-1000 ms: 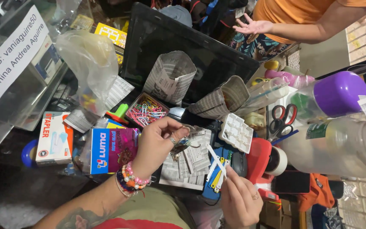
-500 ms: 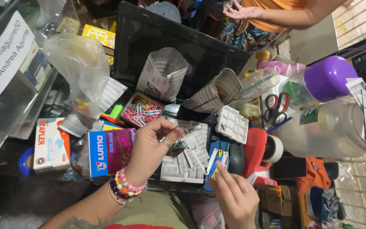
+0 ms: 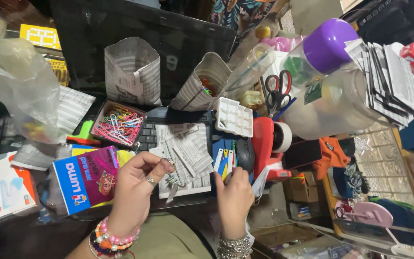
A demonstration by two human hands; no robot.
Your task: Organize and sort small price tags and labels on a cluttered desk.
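My left hand (image 3: 135, 189), with a ring and bead bracelets, pinches small metal clips (image 3: 171, 178) over a pile of folded newsprint slips (image 3: 188, 153) lying on a laptop keyboard (image 3: 147, 136). My right hand (image 3: 235, 199), wearing a metal bracelet, rests fingers down at the right edge of the pile, next to a dark computer mouse (image 3: 244, 153) and small coloured cards (image 3: 224, 160). What the right fingers touch is hidden. A tray of coloured paper clips (image 3: 118, 123) sits just beyond my left hand.
Two newspaper cones (image 3: 132, 72) stand before the laptop screen (image 3: 178, 33). A white compartment tray (image 3: 235, 117), red tape dispenser (image 3: 267, 144), scissors (image 3: 278, 91), purple-lidded jars (image 3: 327, 48), a plastic bag (image 3: 20, 86), a stapler box (image 3: 3, 184) and a pink-blue box (image 3: 87, 177) crowd around.
The view tilted down and nearer. My right hand moved up from below to the pile's right edge. The other person's hand at the top has left the view.
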